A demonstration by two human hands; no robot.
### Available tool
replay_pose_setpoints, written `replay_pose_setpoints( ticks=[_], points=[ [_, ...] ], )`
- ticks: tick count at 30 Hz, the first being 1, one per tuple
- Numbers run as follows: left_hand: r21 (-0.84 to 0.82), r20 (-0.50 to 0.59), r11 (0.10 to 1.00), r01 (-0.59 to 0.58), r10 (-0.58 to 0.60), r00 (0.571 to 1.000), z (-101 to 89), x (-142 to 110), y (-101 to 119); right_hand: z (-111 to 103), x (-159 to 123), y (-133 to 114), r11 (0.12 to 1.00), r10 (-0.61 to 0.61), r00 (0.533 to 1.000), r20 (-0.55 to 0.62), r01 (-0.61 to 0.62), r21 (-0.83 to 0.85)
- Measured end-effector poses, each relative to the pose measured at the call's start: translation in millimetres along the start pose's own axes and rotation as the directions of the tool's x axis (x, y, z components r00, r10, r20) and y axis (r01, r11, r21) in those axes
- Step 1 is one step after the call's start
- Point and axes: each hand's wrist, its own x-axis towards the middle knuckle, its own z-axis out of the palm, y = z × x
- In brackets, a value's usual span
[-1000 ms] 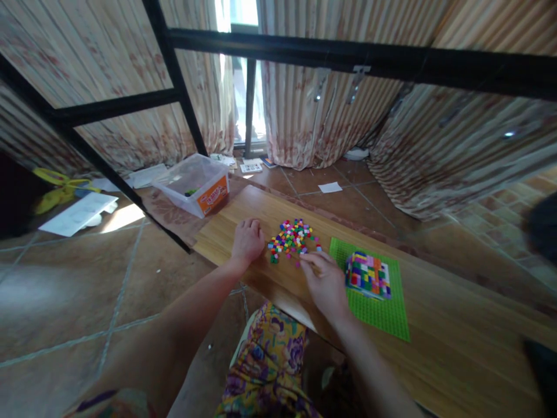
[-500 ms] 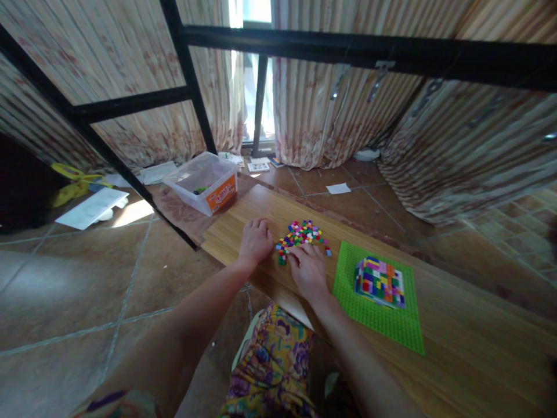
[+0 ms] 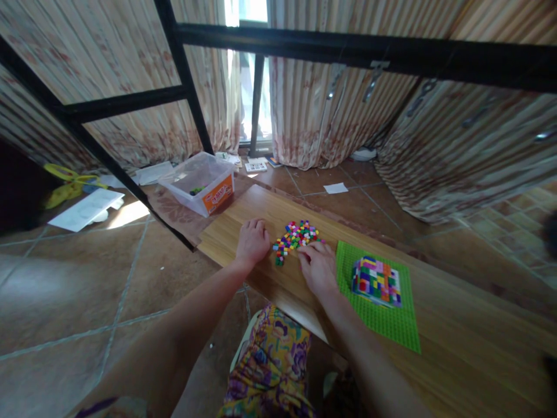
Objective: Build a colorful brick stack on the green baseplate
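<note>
Many small, brightly coloured toy bricks lie in a loose heap on the wooden tabletop. Left of the heap, my left hand rests on the wood with its fingers curled under; whatever they may hold is hidden. My right hand is at the heap's right edge, palm down, with thumb and fingers drawn together. A brick between those fingertips cannot be made out. To the right, a green studded baseplate carries a multicoloured block built of bricks.
A clear plastic box with an orange label and a few green pieces stands beyond the table's left end. Black metal bars cross in front of striped curtains. Papers lie on the tiled floor.
My right hand has moved right across the heap toward the baseplate, uncovering bricks on its near side. My left hand stays in place. The view has shifted slightly.
</note>
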Motion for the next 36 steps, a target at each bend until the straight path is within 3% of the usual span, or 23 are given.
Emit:
replay_pose_setpoints(
  ticks=[9,15,20,24,28,32,33,36],
  points=[
    [0.022,-0.009,1.000,-0.012,0.012,1.000,1.0,0.2,-1.2,15.9,16.1,-17.2,0.996,-0.062,0.993,0.101,0.068,-0.057],
    [0.019,-0.011,1.000,-0.003,0.003,1.000,1.5,0.7,-1.8,7.3,16.2,-19.2,0.994,-0.080,0.992,0.101,0.087,-0.067],
    [0.013,-0.027,1.000,-0.018,0.018,0.999,2.2,0.1,-1.5,-16.6,-2.7,-16.4,0.980,0.103,0.994,-0.036,-0.096,0.177],
    [-0.015,-0.034,1.000,-0.022,0.022,0.999,5.7,2.2,-3.5,-31.6,-23.9,-7.6,0.941,0.218,0.973,-0.072,-0.190,0.281],
    [-0.143,-0.102,0.990,0.000,-0.015,0.995,1.6,3.8,-7.3,-35.6,-42.6,-3.5,0.858,0.368,0.929,-0.027,-0.328,0.396],
    [-0.362,-0.213,0.932,-0.028,-0.053,0.976,-22.0,-18.6,6.4,-36.9,-56.4,-7.2,0.755,0.461,0.884,0.077,-0.437,0.488],
    [-0.431,-0.196,0.902,-0.026,-0.065,0.979,-29.1,-29.5,14.8,-38.0,-59.0,-9.4,0.730,0.470,0.877,0.104,-0.452,0.512],
    [-0.647,0.038,0.762,-0.003,0.036,0.999,-45.1,-66.8,47.8,-43.3,-64.4,-18.6,0.631,0.471,0.862,0.186,-0.476,0.612]
  ],
)
